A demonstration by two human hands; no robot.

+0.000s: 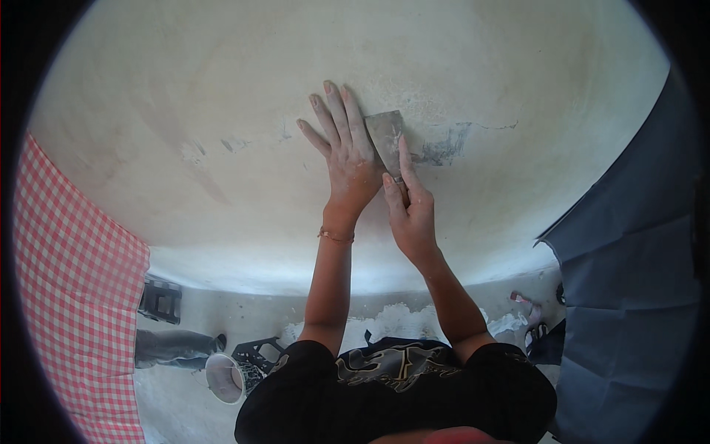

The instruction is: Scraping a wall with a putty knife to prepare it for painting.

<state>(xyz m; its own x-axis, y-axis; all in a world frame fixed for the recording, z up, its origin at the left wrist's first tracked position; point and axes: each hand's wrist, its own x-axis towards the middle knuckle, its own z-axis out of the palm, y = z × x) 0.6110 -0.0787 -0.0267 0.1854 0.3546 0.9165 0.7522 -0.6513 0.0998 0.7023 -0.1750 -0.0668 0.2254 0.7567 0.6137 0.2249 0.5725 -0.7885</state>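
My left hand (349, 159) lies against the pale plastered wall (244, 81), its dusty fingers stretched upward and slightly apart. In my right hand (414, 218) is a putty knife (385, 137), gripped by its handle with the index finger extended along the blade. The broad metal blade points up and rests at the wall close beside my left hand. White residue coats both hands. Right of the blade is a dark grey scraped patch (444, 144), with a thin crack (499, 127) running from it. Smaller grey marks (235, 143) show farther left.
A red-and-white checked cloth (81, 288) hangs at left, a dark grey cloth (629, 311) at right. Below are a bucket (214, 379), a black stool (255, 351), another dark stool (160, 300), a person's trousered leg (174, 346), a sandalled foot (536, 337) and white floor spatter (399, 320).
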